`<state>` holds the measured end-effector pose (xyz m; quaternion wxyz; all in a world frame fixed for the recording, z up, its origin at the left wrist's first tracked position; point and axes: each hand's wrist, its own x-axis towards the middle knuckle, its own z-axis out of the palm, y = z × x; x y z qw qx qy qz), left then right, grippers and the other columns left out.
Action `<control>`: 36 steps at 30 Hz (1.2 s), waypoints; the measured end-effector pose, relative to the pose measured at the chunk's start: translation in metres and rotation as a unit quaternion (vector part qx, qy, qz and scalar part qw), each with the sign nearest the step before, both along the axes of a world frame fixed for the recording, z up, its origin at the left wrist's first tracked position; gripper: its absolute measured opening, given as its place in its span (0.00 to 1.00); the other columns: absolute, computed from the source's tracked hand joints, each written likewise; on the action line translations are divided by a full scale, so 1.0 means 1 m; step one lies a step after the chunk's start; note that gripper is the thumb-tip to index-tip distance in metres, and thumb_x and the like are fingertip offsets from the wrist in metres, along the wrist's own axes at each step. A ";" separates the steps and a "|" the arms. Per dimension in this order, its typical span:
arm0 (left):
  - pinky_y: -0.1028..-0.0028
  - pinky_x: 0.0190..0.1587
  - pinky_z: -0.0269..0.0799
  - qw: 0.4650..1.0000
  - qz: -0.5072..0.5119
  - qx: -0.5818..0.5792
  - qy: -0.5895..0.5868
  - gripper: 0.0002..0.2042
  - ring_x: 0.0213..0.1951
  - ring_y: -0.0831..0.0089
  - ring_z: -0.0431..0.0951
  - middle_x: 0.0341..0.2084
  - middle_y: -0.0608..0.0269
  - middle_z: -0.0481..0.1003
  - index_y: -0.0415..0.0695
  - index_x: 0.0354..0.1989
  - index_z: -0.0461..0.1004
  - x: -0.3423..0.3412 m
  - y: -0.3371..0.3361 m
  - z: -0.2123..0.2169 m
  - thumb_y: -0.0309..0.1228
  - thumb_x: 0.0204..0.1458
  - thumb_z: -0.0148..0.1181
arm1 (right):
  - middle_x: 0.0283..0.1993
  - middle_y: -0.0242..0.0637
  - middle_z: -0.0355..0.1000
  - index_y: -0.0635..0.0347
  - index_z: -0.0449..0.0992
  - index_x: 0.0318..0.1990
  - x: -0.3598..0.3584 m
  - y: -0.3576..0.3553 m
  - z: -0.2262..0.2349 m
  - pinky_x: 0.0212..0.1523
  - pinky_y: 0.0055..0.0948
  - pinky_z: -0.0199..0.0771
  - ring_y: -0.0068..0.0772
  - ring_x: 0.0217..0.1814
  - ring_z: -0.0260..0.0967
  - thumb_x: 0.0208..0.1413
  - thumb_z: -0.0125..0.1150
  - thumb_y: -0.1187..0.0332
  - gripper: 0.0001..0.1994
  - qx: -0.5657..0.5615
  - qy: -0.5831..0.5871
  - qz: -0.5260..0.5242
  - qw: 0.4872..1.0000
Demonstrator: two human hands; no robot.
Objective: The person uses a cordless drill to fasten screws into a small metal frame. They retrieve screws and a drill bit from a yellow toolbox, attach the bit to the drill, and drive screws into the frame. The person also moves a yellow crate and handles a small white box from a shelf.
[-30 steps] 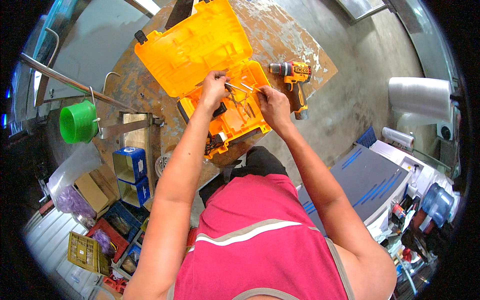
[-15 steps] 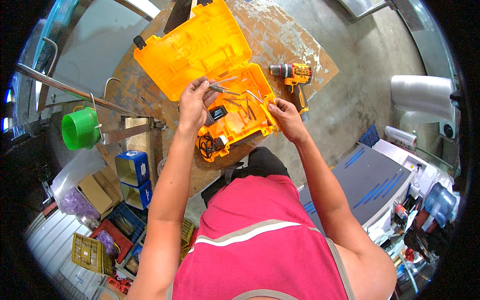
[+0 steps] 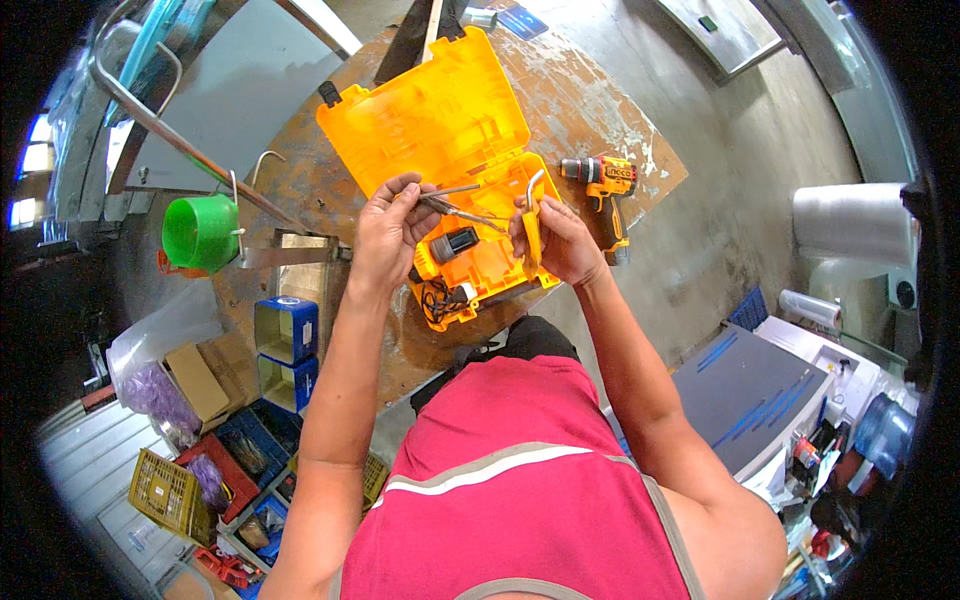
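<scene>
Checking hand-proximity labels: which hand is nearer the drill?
Right. The right hand is just left of the drill, near its grip; the left hand is farther left, across the open orange case from the drill.

Worktable (image 3: 570, 90), brown top, pale paint worn in patches, most heavily toward the far right. Directly on it: one yellow plastic case (image 3: 430, 110), open, lid laid back to the far side; one yellow-and-black power drill (image 3: 612, 180), right of the case, chuck pointing left; one flat blue item (image 3: 522, 21), far end, kind unclear.
</scene>
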<state>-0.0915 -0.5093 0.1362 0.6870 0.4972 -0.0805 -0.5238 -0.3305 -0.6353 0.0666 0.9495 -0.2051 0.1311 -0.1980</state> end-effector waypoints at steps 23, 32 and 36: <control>0.74 0.40 0.85 0.985 -0.018 0.062 -0.162 0.09 0.40 0.73 0.85 0.41 0.58 0.82 0.40 0.51 0.74 -0.019 0.003 0.065 0.30 0.67 0.57 | 0.44 0.27 0.80 0.64 0.81 0.51 0.025 0.009 0.018 0.46 0.21 0.73 0.17 0.44 0.74 0.69 0.59 0.66 0.12 -0.195 0.103 0.017 0.975; 0.76 0.41 0.82 0.967 -0.019 0.072 -0.245 0.08 0.41 0.74 0.84 0.41 0.60 0.83 0.41 0.48 0.78 -0.034 -0.016 0.059 0.30 0.66 0.60 | 0.40 0.25 0.79 0.60 0.82 0.43 0.038 0.018 0.028 0.45 0.21 0.72 0.15 0.41 0.72 0.58 0.71 0.73 0.07 -0.182 0.115 -0.004 0.977; 0.76 0.42 0.83 0.971 0.071 0.026 -0.227 0.08 0.42 0.73 0.84 0.42 0.59 0.83 0.41 0.49 0.77 -0.026 -0.014 0.059 0.28 0.65 0.61 | 0.48 0.29 0.81 0.64 0.79 0.54 0.034 0.011 0.029 0.51 0.23 0.76 0.18 0.46 0.76 0.59 0.69 0.75 0.16 -0.251 0.137 0.014 0.958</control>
